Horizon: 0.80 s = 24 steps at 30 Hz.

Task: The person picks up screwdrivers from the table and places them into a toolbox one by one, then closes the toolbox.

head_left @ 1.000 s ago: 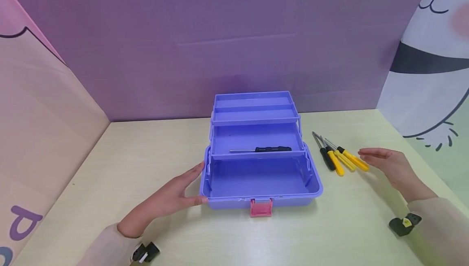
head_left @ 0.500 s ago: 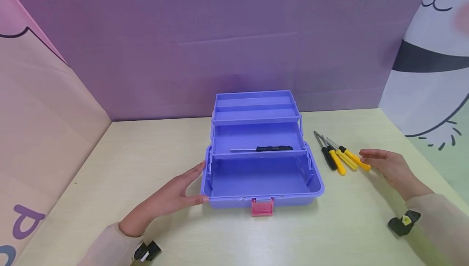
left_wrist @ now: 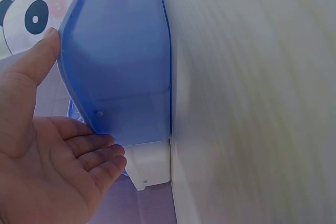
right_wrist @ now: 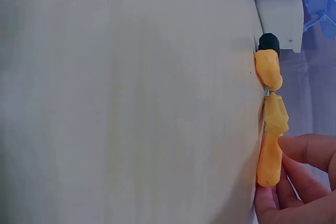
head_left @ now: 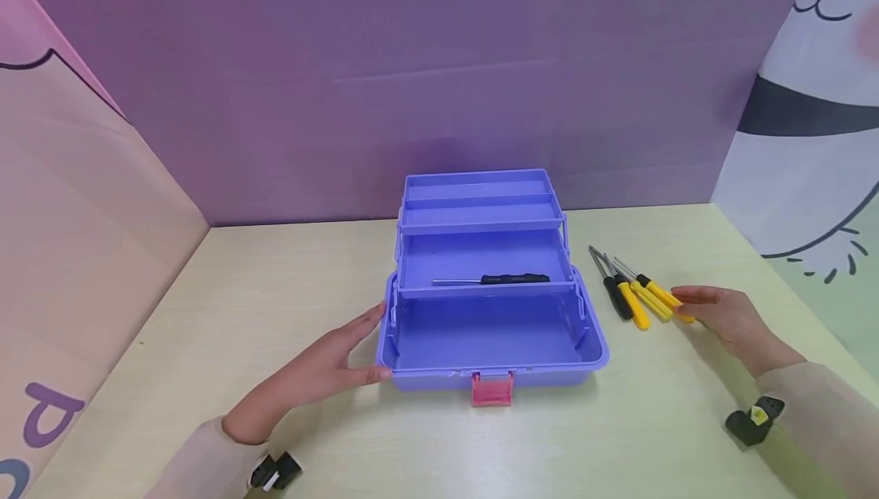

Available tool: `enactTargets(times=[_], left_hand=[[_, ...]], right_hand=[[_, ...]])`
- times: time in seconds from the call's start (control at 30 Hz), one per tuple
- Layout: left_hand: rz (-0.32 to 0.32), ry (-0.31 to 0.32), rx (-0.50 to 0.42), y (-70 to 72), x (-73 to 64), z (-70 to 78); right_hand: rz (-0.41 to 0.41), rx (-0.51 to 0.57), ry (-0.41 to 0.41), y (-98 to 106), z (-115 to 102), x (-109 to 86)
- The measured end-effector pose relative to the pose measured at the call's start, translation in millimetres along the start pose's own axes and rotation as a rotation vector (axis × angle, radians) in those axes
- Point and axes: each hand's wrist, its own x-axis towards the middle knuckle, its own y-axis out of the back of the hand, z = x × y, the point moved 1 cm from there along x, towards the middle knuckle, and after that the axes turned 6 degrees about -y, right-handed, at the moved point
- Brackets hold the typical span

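A blue-purple toolbox (head_left: 481,381) stands unfolded on the table, its stepped trays raised at the back. My left hand (head_left: 323,369) rests against its left end, the thumb at the front corner and the fingers farther back along the rim. One black-handled screwdriver (head_left: 515,279) lies in the lower tray. To the right of the box, several screwdrivers lie fanned out, with yellow or black handles. My right hand (head_left: 731,323) holds the rightmost one, a yellow-handled screwdriver (right_wrist: 270,161), by its handle end, the thumb on one side and fingers on the other.
A pink latch (head_left: 491,390) hangs from the box's front. Beside the held screwdriver lie a translucent yellow handle (right_wrist: 276,114), an orange-yellow handle (head_left: 639,316) and a black handle (head_left: 616,301). A purple wall panel (head_left: 439,87) rises behind the table (head_left: 288,270).
My right hand has moved slightly down and left, and its fingers have closed around the end of the rightmost yellow handle. The left hand stays against the box.
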Motion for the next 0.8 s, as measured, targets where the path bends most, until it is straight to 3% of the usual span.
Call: enactTargets(times=[0.2,0.8], left_hand=[[0.005,-0.003,-0.010,0.7,-0.6,0.3],[0.002,-0.009,-0.007,1.1,0.1,0.7]], right_hand=[[0.009,-0.028,0.025,-2.0,-3.1,0.6],[0.011,-0.078,-0.007,-3.1,-3.2,0.6]])
